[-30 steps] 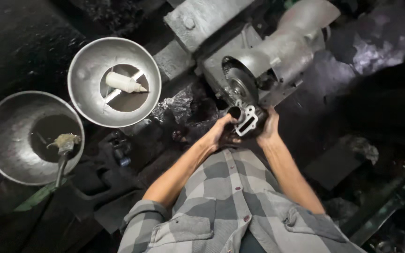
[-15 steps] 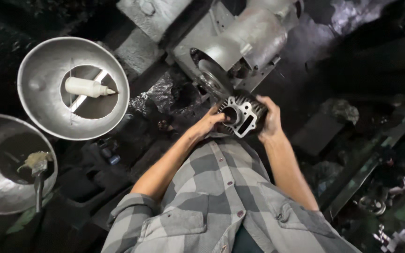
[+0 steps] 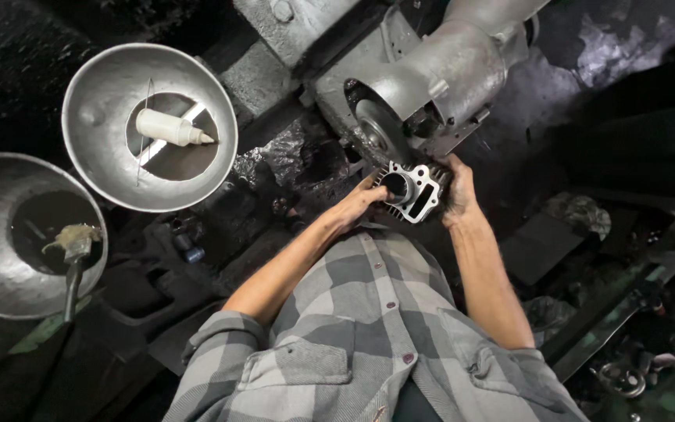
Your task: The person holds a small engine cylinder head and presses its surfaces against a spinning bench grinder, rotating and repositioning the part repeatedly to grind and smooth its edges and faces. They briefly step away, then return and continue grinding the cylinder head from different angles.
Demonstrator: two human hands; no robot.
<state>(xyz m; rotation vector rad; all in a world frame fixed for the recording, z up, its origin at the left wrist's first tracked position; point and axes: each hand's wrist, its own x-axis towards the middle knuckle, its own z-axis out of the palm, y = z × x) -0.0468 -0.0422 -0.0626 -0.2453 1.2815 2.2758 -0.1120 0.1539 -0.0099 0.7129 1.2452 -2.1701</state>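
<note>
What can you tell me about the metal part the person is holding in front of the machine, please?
The finned metal cylinder block is grey cast metal, looking dull and grimy. Its face shows a large round bore, a roughly rectangular opening beside it and small corner holes, with cooling fins along the sides. The left hand and right hand grip it from either side, tilted, just below the machine's round wheel.

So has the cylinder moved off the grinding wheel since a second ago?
No. The cylinder sits just below the wheel as before; only the camera view has shifted.

A white squeeze bottle [image 3: 172, 128] lies in one metal bowl [image 3: 99, 86], a brush [image 3: 74, 248] in another.
</note>
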